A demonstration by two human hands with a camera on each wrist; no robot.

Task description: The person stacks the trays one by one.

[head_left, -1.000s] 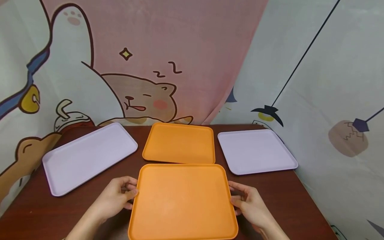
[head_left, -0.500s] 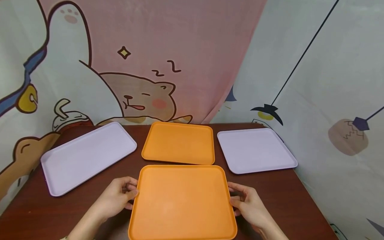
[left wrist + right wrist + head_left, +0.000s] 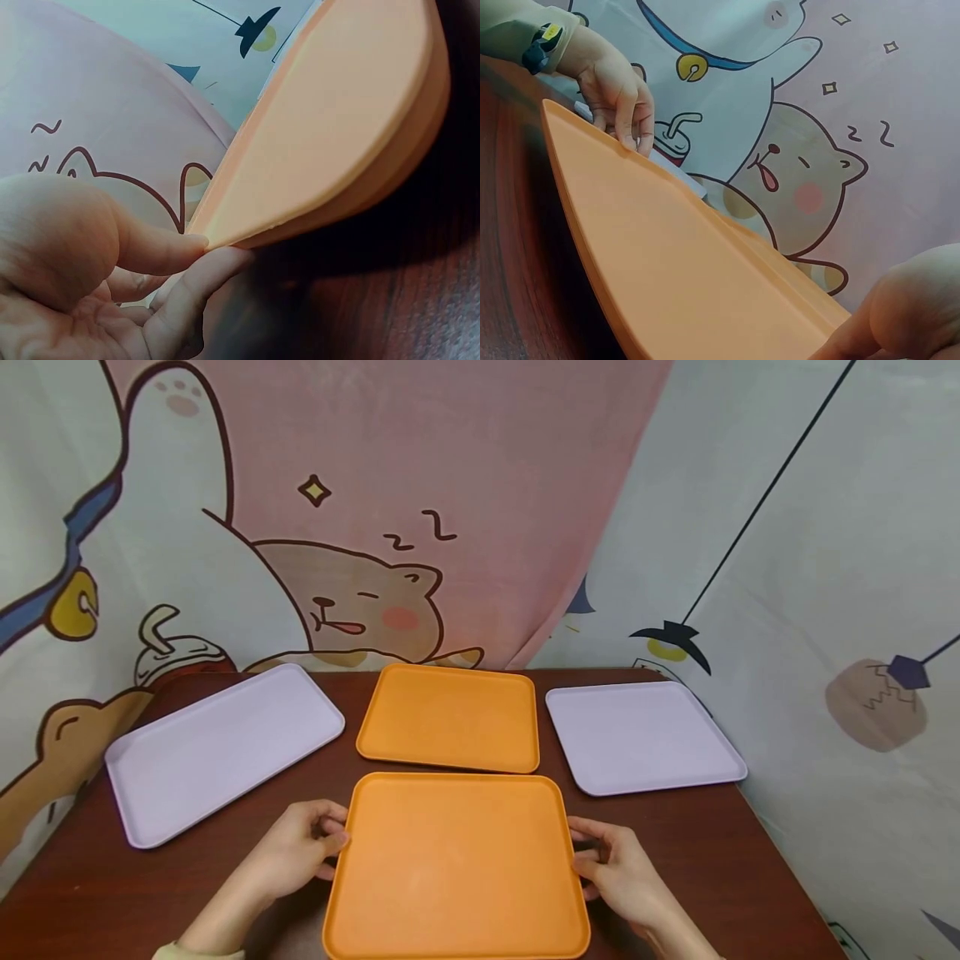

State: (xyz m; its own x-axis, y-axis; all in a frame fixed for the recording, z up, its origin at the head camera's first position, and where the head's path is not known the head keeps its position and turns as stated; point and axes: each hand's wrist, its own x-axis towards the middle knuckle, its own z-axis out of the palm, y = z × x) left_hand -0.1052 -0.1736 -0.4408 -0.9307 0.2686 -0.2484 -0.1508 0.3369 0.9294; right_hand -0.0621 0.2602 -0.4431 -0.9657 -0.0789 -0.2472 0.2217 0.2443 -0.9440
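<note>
Scarcely any change over last second: left hand (image 3: 291,850) at nine o'clock, right hand (image 3: 619,870) at three, both pinching front orange tray (image 3: 456,864); handling seems paused.

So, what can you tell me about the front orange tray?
The front tray is plain orange, smooth and plastic-looking, roughly rectangular, with rounded corners and a low raised rim. The left hand pinches its left edge, the right hand its right. It appears lifted off the table, with shadow beneath, and shows just in front of the other orange tray.
</note>
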